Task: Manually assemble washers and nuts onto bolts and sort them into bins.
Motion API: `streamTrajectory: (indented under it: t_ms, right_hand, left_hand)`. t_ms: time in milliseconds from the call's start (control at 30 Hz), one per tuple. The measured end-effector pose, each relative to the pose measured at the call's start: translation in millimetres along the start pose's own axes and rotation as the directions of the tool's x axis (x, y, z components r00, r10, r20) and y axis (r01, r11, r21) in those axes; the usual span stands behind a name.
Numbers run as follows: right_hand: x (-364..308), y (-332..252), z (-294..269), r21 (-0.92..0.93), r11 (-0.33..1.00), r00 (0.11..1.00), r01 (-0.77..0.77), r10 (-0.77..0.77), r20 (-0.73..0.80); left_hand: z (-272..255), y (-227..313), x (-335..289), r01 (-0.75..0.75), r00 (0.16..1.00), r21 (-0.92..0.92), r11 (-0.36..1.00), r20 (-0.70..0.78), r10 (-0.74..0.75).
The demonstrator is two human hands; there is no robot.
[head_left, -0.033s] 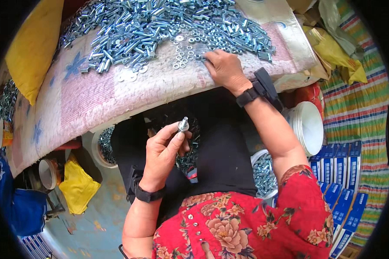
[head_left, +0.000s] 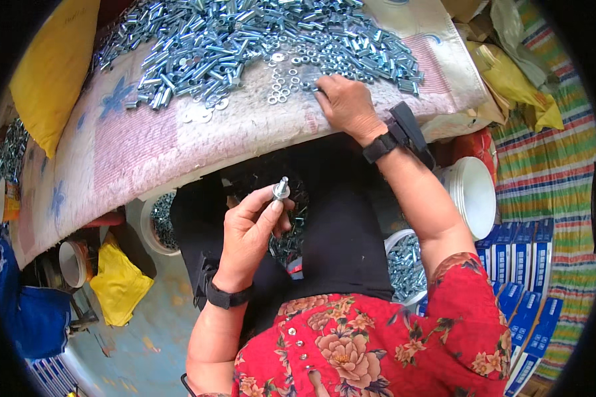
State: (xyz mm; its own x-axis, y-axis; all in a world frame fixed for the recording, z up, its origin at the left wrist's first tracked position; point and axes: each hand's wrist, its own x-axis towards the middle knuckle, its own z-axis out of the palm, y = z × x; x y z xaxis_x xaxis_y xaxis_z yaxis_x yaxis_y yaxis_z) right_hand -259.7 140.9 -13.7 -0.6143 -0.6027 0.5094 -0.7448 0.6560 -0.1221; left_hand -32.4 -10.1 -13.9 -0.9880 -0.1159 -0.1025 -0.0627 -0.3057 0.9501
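Note:
My left hand (head_left: pixel 245 231) is raised over my lap, thumb and fingers closed around a metal bolt (head_left: pixel 282 188). The bolt points upward with a washer round it below the threaded tip; its lower part is hidden in my fingers. My right hand (head_left: pixel 349 109) rests on the cloth-covered table (head_left: pixel 152 149), its fingers bent together at the near edge of a heap of nuts (head_left: pixel 338 63). Whatever sits between those fingertips is too small to make out. Beside them lie loose ring washers (head_left: pixel 282 96). A big pile of metal sleeves (head_left: pixel 205 63) spreads behind.
Larger flat washers (head_left: pixel 197 115) lie near the table's front edge. Below are a bucket of metal parts (head_left: pixel 407 268), another at left (head_left: pixel 160 225), and a white bucket (head_left: pixel 473 198). Blue-and-white boxes (head_left: pixel 520 264) are stacked at right; a yellow bag (head_left: pixel 53 73) stands at left.

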Motion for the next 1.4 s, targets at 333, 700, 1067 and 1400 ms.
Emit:
streamTrajectory:
  t_ms: [333, 700, 1067, 1400]
  right_hand:
    - [-34, -87, -51, 0.615, 0.774, 0.988, 0.15, -0.088, -0.13]
    - [-55, -111, -56, 0.829, 0.555, 0.997, 0.063, -0.08, -0.022]
    - [-40, -117, -69, 0.503, 0.831, 0.944, 0.237, -0.319, 0.081]
    - [-18, -132, -54, 0.926, 0.371, 0.945, 0.075, 0.269, -0.185]
  left_hand:
    - [-5, 5, 1, 0.009, 0.999, -0.035, 0.999, -0.034, -0.01]
    - [-6, 9, -9, -0.081, 0.996, 0.093, 0.992, -0.028, 0.084]
    - [-7, 14, -15, -0.281, 0.949, 0.401, 0.872, -0.02, 0.315]
    - [3, 24, -20, -0.261, 0.964, 0.269, 0.927, 0.12, 0.237]
